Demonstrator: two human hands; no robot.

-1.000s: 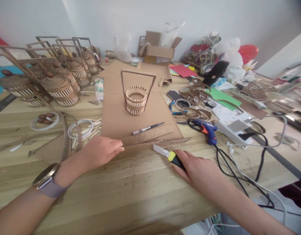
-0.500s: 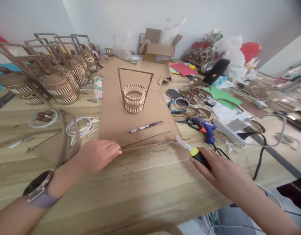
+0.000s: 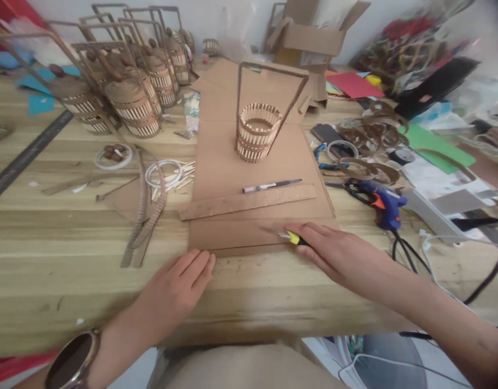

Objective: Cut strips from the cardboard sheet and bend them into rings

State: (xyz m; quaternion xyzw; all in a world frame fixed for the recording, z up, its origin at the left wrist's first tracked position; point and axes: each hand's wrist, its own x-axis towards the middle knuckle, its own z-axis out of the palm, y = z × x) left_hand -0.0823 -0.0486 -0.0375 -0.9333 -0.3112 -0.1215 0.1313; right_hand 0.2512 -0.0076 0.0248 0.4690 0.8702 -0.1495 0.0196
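The cardboard [image 3: 220, 167] is lying flat on the wooden surface [image 3: 249, 308], its near end facing the person. The left hand [image 3: 174, 292] is pressing on the cardboard's near left corner, its fingers lying close together; whether the thumb is pinching the edge, I cannot tell. The right hand [image 3: 325, 246] is keeping its fingers clamped around a yellow-and-black knife [image 3: 295, 237], which is pointing inward over the cardboard's near right part; the blade is blurring, so contact is unclear. A thin dark line [image 3: 249, 247] is running along the cardboard's near edge, between the hands. Farther up the cardboard, a strip [image 3: 253, 202] is lying crosswise, a pen [image 3: 272, 186] is resting just beyond it, and a handled basket [image 3: 257, 138] is standing upright. Right of the cardboard, a blue glue gun [image 3: 384, 202] is lying; left of it, a white ring [image 3: 149, 175] is resting near lidded baskets [image 3: 131, 108].
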